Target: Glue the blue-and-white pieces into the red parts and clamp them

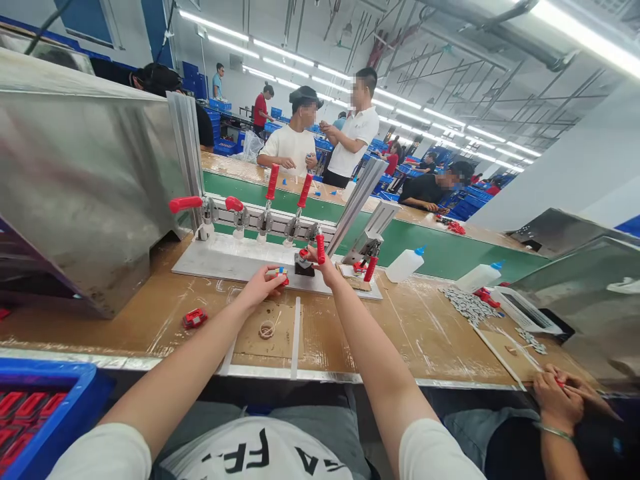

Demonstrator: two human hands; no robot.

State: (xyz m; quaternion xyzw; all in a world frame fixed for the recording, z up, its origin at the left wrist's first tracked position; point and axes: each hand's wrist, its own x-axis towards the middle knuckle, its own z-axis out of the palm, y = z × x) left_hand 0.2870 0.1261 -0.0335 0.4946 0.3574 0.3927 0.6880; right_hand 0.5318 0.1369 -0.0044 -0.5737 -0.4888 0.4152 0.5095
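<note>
- Left hand (264, 285), mid-frame, pinches a red part (285, 281) left of the black block (304, 269); its long axis is unclear.
- Right hand (325, 265), nearer the block, is beside a red handle (321, 249); whether its fingers grip, I cannot tell.
- Brown table (400, 333) below; co-workers (356, 133) upper centre.

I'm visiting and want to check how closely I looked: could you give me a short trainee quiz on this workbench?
1. True or false: the left hand is inside the blue crate.
2. Where is the small round dish?
A) in the blue crate
B) on the cardboard
C) on the metal base plate
3. Fill in: beside the right hand is a ___ clamp handle.

Key: 1 false, it holds a red part over the bench; 2 B; 3 red.
</note>
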